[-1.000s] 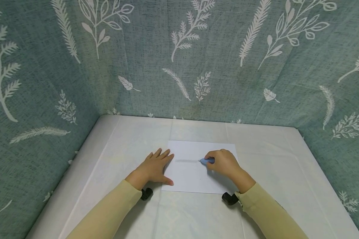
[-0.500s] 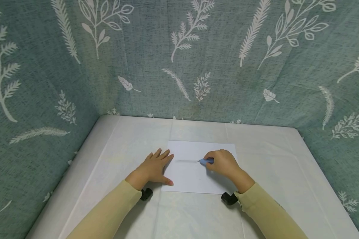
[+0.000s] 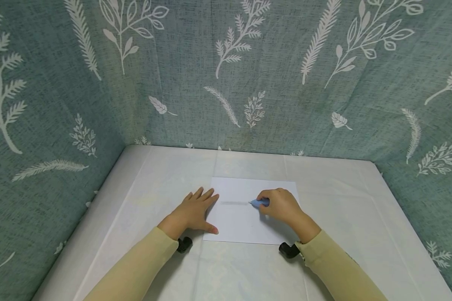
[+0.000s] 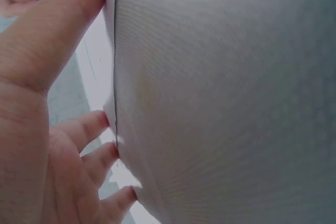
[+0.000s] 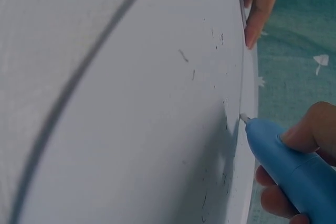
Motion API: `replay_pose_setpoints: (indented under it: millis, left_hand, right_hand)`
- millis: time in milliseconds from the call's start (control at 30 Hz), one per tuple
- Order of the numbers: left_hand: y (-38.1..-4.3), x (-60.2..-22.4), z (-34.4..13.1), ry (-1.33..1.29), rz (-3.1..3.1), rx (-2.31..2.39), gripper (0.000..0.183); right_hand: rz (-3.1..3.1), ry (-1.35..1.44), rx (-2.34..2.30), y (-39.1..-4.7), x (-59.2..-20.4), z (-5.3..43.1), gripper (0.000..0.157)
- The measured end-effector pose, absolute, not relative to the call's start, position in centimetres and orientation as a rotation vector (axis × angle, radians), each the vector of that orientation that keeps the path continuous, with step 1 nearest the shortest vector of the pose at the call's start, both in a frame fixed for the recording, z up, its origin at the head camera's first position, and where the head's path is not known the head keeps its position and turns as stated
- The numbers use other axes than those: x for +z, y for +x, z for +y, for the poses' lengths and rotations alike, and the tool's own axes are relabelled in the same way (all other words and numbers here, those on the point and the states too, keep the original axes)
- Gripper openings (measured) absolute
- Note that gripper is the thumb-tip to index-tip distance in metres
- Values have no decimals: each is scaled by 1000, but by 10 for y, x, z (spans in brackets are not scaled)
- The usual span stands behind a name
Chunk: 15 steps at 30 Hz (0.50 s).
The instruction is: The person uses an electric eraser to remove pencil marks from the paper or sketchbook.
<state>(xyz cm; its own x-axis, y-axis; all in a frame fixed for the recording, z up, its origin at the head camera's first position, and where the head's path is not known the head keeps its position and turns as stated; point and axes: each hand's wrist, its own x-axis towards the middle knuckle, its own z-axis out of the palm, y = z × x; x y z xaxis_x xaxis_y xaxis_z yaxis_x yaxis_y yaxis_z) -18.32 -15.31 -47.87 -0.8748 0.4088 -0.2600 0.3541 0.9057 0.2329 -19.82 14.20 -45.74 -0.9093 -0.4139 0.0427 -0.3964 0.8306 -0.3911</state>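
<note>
A sheet of white paper [image 3: 241,225] lies on the table with a faint grey pencil band [image 3: 233,202] across it. My right hand [image 3: 283,205] grips a blue electric eraser [image 5: 286,163] between thumb and fingers. Its small pale tip meets the paper at the band's right end. Dark eraser crumbs [image 5: 182,55] dot the sheet in the right wrist view. Flat and spread, my left hand [image 3: 196,211] rests over the paper's left edge, thumb and fingertips on it. Part of that edge is hidden beneath the palm.
A white cloth covers the table [image 3: 335,217] around the sheet. Green leaf-patterned fabric [image 3: 188,104] rises behind and at both sides. Black wrist cameras [image 3: 288,250] sit under both sleeves, near the paper's lower edge.
The electric eraser's tip shifts very slightly left along the band compared with one second ago. My left hand and the paper stay where they were.
</note>
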Motion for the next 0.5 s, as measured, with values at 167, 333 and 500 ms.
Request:
replay_pose_setpoints:
  millis: [167,333,500]
  left_hand:
    - [-184,-480,-154,572,2768,245,118]
    - [-184,-480,-154,572,2766,258,118]
    - [-184,-478,-154,573,2760,269,118]
  right_hand:
    - [2931,-677,-635,-198,-458,141,20]
    - [2942,-691,-626,-198,-458,141,20]
    - [2951,-707,-628,-198,-459,142,18]
